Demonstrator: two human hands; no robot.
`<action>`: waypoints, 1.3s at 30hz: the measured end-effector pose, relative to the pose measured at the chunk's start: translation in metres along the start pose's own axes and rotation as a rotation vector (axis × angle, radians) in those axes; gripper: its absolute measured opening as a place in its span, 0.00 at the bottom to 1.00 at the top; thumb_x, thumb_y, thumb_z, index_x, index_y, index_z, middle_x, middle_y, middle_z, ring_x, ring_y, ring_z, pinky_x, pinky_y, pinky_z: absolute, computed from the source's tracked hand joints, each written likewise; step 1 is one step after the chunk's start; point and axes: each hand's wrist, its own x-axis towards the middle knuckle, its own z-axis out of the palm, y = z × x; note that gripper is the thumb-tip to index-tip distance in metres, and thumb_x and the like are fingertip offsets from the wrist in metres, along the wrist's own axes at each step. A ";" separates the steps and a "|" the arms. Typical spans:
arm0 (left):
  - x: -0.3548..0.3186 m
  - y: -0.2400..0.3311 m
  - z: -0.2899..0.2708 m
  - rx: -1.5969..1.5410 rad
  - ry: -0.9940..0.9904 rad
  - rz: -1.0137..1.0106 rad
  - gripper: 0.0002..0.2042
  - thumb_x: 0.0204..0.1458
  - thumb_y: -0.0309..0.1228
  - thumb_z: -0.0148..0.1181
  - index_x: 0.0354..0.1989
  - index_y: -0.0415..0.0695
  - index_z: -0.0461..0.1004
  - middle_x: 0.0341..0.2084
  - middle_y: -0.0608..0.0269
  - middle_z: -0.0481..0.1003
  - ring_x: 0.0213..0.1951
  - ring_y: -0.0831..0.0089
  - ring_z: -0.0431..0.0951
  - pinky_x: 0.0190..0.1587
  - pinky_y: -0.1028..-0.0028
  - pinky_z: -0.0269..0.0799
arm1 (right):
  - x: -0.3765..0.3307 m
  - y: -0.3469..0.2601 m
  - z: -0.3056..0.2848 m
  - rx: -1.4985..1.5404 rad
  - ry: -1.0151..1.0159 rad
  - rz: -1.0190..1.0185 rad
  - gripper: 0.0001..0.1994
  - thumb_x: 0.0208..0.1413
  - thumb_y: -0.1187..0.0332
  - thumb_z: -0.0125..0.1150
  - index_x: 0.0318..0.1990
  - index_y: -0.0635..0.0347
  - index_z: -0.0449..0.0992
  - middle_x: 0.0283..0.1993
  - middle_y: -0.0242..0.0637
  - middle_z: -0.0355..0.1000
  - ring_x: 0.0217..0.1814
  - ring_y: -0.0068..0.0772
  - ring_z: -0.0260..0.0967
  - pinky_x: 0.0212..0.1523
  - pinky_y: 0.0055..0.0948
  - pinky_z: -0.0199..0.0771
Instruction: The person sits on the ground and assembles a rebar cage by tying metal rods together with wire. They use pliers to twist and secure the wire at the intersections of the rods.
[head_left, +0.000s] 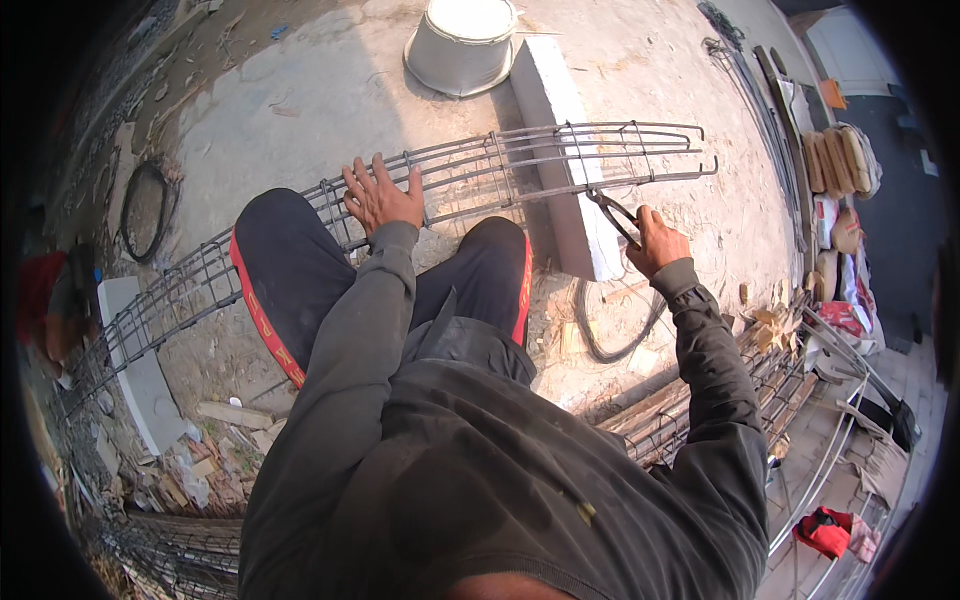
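Observation:
A long rebar cage [460, 168] of steel bars and square ties stretches across in front of my knees, its hooked bar ends at the right. My left hand [384, 198] lies on its bars with the fingers spread, gripping nothing. In my right hand [658, 243] are dark pincers [615, 214], held by the handles. Their jaws meet the cage's near bar beside a white block [585, 220]. Whether wire sits in the jaws is too small to tell. The cage rests across this block and a second pale block [140, 365] at the left.
An upturned tub-like white container [460, 60] stands beyond the cage. Coils of wire lie near the right block [620, 350] and at the left [148, 212]. Another person [45, 310] is at the far left end. Rubble, stacked sacks [838, 160] and more bars lie around.

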 end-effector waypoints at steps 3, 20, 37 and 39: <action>-0.002 0.000 0.000 -0.005 0.006 -0.009 0.36 0.59 0.57 0.55 0.71 0.47 0.62 0.72 0.48 0.54 0.77 0.50 0.41 0.71 0.43 0.41 | -0.010 0.000 -0.003 -0.160 0.227 -0.074 0.14 0.62 0.63 0.56 0.52 0.58 0.71 0.46 0.53 0.74 0.50 0.54 0.76 0.44 0.50 0.78; -0.001 -0.002 0.000 -0.005 -0.043 -0.003 0.38 0.60 0.58 0.52 0.72 0.45 0.60 0.74 0.46 0.51 0.77 0.48 0.38 0.73 0.43 0.39 | -0.032 -0.011 0.028 0.165 0.160 0.075 0.23 0.56 0.60 0.67 0.54 0.61 0.69 0.38 0.50 0.76 0.44 0.55 0.76 0.44 0.50 0.77; -0.002 0.005 -0.005 -0.010 -0.058 -0.011 0.37 0.61 0.58 0.50 0.72 0.45 0.61 0.74 0.47 0.52 0.77 0.49 0.38 0.73 0.44 0.39 | -0.022 0.010 0.073 0.562 -0.296 0.332 0.25 0.49 0.55 0.76 0.44 0.66 0.73 0.29 0.47 0.78 0.33 0.49 0.80 0.35 0.48 0.77; -0.001 -0.004 -0.006 0.008 -0.047 -0.019 0.37 0.61 0.58 0.50 0.72 0.45 0.60 0.74 0.47 0.51 0.77 0.49 0.38 0.72 0.43 0.39 | -0.024 -0.016 0.023 0.257 -0.053 0.267 0.21 0.51 0.61 0.68 0.48 0.61 0.69 0.39 0.50 0.79 0.40 0.58 0.78 0.43 0.52 0.75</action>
